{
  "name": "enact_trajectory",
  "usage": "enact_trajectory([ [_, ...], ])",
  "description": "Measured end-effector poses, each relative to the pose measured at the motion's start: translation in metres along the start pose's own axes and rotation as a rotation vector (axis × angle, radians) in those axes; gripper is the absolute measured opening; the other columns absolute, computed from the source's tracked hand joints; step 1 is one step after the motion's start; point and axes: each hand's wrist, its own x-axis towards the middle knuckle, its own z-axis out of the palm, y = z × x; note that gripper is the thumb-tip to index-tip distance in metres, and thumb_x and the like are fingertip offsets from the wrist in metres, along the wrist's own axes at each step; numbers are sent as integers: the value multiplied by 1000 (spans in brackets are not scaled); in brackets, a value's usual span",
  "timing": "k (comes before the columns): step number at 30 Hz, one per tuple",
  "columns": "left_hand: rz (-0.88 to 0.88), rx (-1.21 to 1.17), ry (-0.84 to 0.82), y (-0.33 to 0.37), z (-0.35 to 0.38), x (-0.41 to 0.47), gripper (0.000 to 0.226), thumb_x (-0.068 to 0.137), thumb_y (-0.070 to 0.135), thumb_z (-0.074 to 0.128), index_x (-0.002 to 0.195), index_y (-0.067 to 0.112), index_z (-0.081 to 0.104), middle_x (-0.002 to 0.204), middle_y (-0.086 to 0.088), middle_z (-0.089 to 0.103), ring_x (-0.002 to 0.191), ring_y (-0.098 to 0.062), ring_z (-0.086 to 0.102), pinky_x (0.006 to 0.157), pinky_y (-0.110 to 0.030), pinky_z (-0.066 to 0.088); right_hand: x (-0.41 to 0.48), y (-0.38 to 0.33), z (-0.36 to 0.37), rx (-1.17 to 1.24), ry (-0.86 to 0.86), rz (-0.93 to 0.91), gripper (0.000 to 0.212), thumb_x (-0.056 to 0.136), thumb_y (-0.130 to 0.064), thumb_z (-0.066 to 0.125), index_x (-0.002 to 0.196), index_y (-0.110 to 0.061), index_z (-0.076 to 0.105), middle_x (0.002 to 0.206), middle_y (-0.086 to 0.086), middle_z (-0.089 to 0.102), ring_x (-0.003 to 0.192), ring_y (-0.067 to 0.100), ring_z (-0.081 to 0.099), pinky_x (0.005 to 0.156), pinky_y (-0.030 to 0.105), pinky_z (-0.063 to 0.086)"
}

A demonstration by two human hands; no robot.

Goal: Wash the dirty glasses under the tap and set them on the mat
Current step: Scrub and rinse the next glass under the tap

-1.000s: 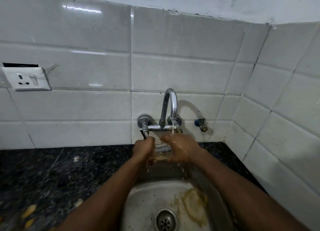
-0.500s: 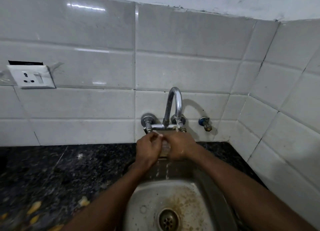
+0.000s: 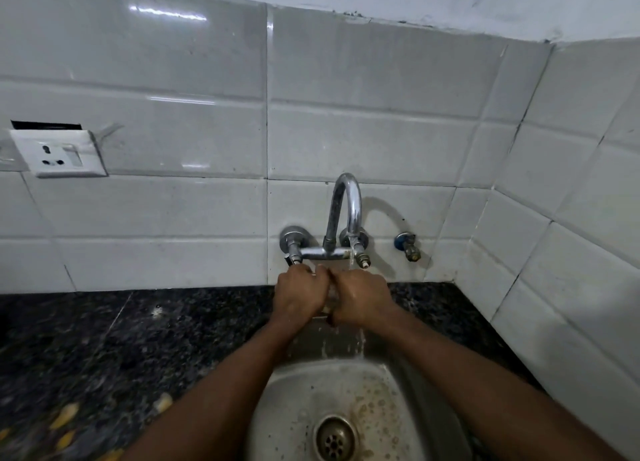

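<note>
My left hand (image 3: 300, 296) and my right hand (image 3: 362, 298) are pressed together just under the chrome tap (image 3: 346, 214), both closed around a clear glass (image 3: 331, 292) that is almost wholly hidden between them. Only a thin sliver of the glass shows in the gap. Water runs from the spout onto my right hand and falls in a stream into the steel sink (image 3: 298, 408) below. No mat is in view.
The sink bowl has brown stains and a round drain (image 3: 334, 438). Dark speckled granite counter (image 3: 138, 339) lies left, with yellow scraps (image 3: 65, 417) near the front. A white wall socket (image 3: 59, 153) sits upper left; a small blue valve (image 3: 408, 246) is right of the tap.
My hands closed tighter over the glass and rose nearer the tap, hiding most of it. The brown residue in the sink has thinned out. The view shifted slightly.
</note>
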Motion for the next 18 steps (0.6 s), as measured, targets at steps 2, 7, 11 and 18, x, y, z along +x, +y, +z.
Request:
enact_trajectory([
  [2,-157,-4,-35,6,1,7,42,94,45,42,93,10,66,94,-9,67,86,-27,63,73,-31,48,-1,-3,13,-89,148,11,82,67,-51,77,138,-29,41,125,-1,63,114,22,59,105,47,39],
  [7,334,-50,83,5,-2,-6,45,94,53,44,107,16,69,95,1,72,82,-14,65,75,-30,52,-3,10,-12,428,-118,-14,54,68,-32,84,116,-24,59,104,-3,68,97,16,65,91,36,53],
  [11,30,117,-71,2,1,9,48,98,44,41,98,5,69,101,-16,72,92,-31,66,74,-30,47,-11,-8,2,159,11,20,83,66,-38,83,136,-23,42,113,-1,64,95,19,63,80,31,52],
  [18,-261,-602,-163,-2,-1,0,75,92,76,25,96,18,73,90,-11,76,81,-24,73,76,-40,60,1,2,12,776,22,48,106,62,-33,84,145,-46,20,120,-1,65,98,17,68,82,31,57],
])
